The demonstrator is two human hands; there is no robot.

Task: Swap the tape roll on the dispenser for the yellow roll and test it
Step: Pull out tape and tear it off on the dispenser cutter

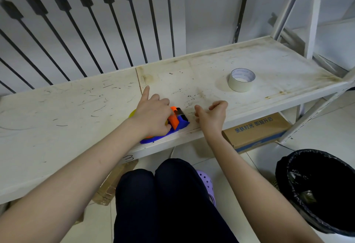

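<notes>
A blue and orange tape dispenser (pixel 177 122) lies near the front edge of the white shelf (pixel 76 108). My left hand (pixel 153 114) covers it and grips it, index finger pointing away. A sliver of the yellow roll (pixel 132 113) shows on the dispenser just left of that hand; the rest is hidden. My right hand (pixel 210 116) hovers just right of the dispenser's blade end, fingers curled loosely, thumb and fingers apart; I see nothing in it. A pale beige tape roll (pixel 241 80) lies flat on the shelf, far right.
A black-lined waste bin (pixel 317 191) stands on the floor at the right. A cardboard box (pixel 255 131) sits under the shelf. My knees in dark trousers are at the shelf's front. Dark railing bars stand behind the shelf, a white upright at its right end.
</notes>
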